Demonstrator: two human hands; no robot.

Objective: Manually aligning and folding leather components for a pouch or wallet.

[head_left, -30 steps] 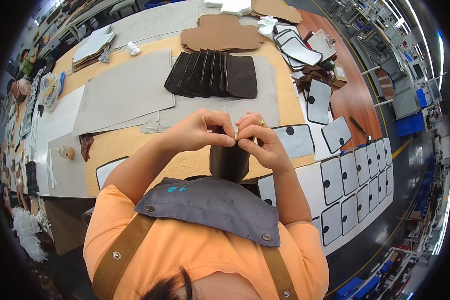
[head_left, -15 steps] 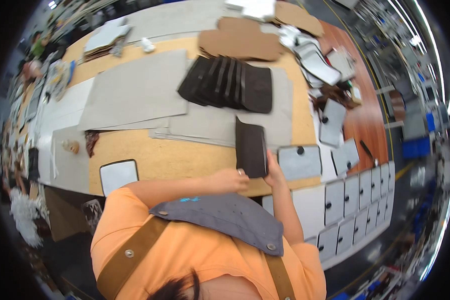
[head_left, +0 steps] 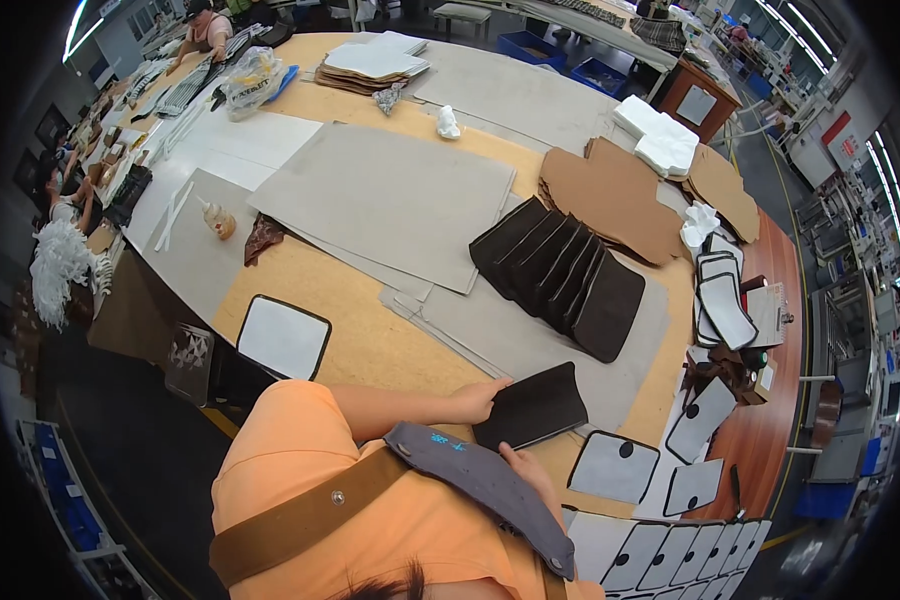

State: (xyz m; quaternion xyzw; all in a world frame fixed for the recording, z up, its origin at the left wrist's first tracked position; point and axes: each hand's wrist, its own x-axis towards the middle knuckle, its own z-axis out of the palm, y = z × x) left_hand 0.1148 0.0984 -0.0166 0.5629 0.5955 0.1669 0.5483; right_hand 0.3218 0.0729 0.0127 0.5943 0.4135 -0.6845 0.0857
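Observation:
A dark, slightly curved rectangular panel (head_left: 535,405), like leather or fabric, is held low over the near side of the table. My left hand (head_left: 480,400) pinches its left edge, the fingers partly hidden. Along the near edge my right hand (head_left: 530,470) grips it, thumb uppermost. Just beyond lies a fanned row of similar dark panels (head_left: 580,275) on grey sheets. To the right of my hands is a pale panel (head_left: 613,466) with a black border and a round black spot. Another pale black-bordered panel (head_left: 284,337) lies near the left table edge.
Large grey sheets (head_left: 380,195) cover the middle of the table. Brown cut pieces (head_left: 610,200) and white pads (head_left: 658,137) lie at the far right. Several bordered panels (head_left: 680,550) stand in rows at lower right. A small bottle (head_left: 218,221) is at left; co-workers are at far left.
My view has swung, so the table appears shifted and tilted. The dark panel has turned from upright to slanting, and my left hand, formerly beside its lower corner, now grips its left edge.

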